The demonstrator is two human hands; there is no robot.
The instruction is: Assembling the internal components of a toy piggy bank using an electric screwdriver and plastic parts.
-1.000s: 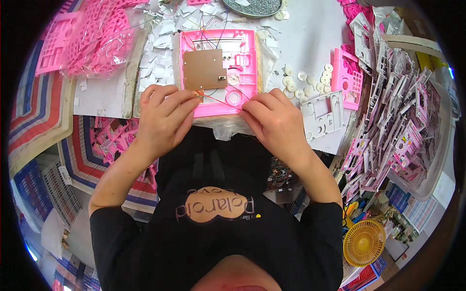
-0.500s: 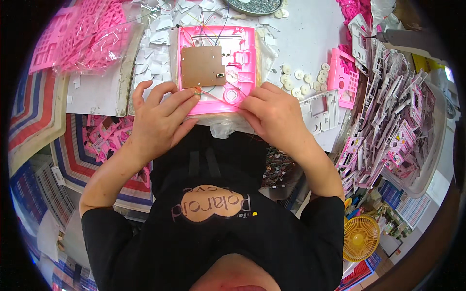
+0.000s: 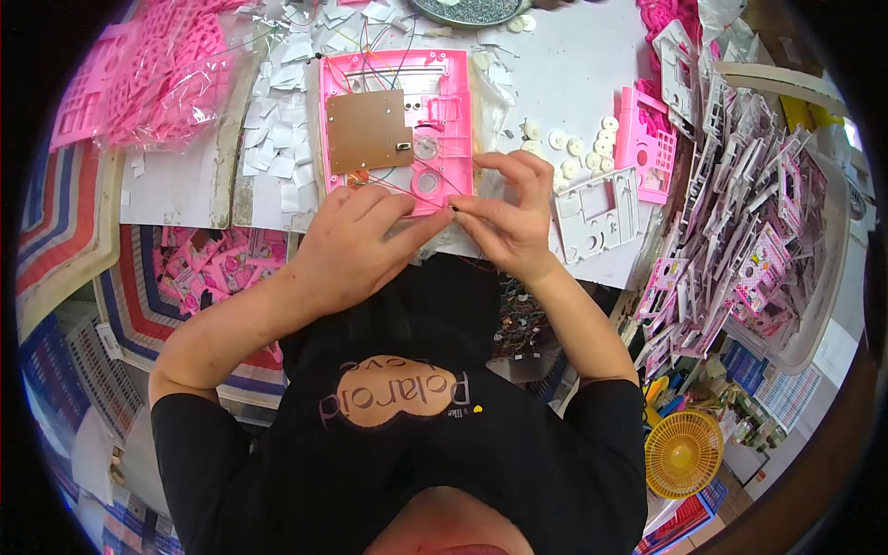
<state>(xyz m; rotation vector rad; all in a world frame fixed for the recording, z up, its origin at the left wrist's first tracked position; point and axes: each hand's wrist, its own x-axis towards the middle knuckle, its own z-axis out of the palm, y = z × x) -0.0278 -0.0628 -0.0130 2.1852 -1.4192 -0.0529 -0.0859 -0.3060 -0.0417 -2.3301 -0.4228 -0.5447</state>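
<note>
A pink plastic casing [image 3: 460, 111] lies on the table in front of me, its inner side up. A brown circuit board [image 3: 370, 129] sits in its left part, with thin coloured wires [image 3: 407, 51] running off the far edge. My left hand [image 3: 356, 231] is bent over the casing's front edge, fingertips inside and thumb stretched right along it. Between my right hand's [image 3: 513, 213] thumb and index finger is a small dark piece [image 3: 453, 209] at the casing's front right corner; its kind is too small to tell. The left thumb tip touches it. Thin red wires run close by.
White paper pieces [image 3: 268, 139] are scattered left of the casing. On the right lie white round discs [image 3: 575, 148], a grey frame [image 3: 597, 215] and a pink grille panel [image 3: 645, 148]. A heaped plastic bin [image 3: 814, 314] stands far right. A round tray [image 3: 467, 9] sits at the back.
My left hand has slid right along the casing's front edge. My right hand has turned and now pinches the small dark piece at the corner. The view has shifted slightly.
</note>
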